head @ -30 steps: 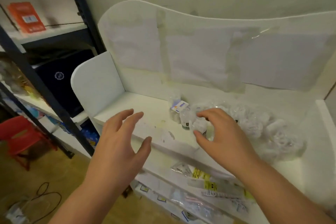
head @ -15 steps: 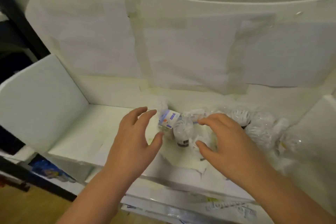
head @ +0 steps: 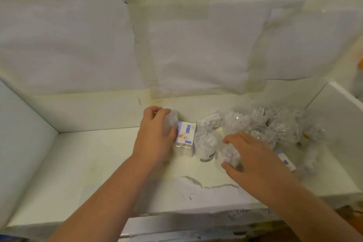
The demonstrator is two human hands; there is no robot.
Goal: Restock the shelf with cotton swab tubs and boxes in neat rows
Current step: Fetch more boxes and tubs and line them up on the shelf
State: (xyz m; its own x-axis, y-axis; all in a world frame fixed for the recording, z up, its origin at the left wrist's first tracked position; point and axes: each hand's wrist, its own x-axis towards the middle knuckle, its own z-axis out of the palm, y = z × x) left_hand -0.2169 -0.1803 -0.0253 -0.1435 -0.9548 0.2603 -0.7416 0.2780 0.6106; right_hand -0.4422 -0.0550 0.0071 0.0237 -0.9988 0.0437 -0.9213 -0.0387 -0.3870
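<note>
On the white shelf [head: 98, 163] lies a cluster of clear cotton swab tubs [head: 275, 127] toward the right. A box of swabs with a white and purple label [head: 185, 135] stands left of them. My left hand [head: 155, 137] curls round a clear tub [head: 171, 121] behind and beside that box, thumb against the box's label. My right hand [head: 253, 159] grips another clear tub [head: 230, 155] from above. Between the hands stands one more tub [head: 206, 147] with a dark label.
White side walls [head: 25, 124] bound the shelf left and right, and a taped white back panel [head: 176, 45] rises behind. The shelf's front edge has torn, peeling covering [head: 188, 188]. A small labelled box [head: 285, 160] lies right of my right wrist.
The view has moved in closer to the shelf. My left hand went forward and closed round the tub beside the labelled box. My right hand lowered onto a tub near the front.
</note>
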